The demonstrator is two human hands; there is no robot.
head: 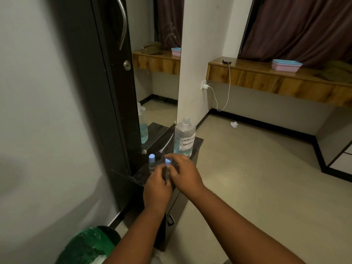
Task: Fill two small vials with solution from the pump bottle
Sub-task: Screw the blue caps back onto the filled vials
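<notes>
Two capped vials on the dark ledge: one (151,162) stands free, the other (167,165) is clasped by left hand (158,184) and right hand (182,171); bottle (184,139) behind, pump removed; filling apparently nearly finished

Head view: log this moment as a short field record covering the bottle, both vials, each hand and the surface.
bottle: large clear bottle, upright, open neck with no pump fitted, blue liquid low inside, handwritten label
pump: lies on the shelf left of the bottle
vial 1: blue-capped vial, standing alone, untouched
vial 2: second vial, held between both hands, blue cap on
left hand: grips vial 2's body
right hand: fingers at its cap
surface: dark shelf beside a mirror
</notes>
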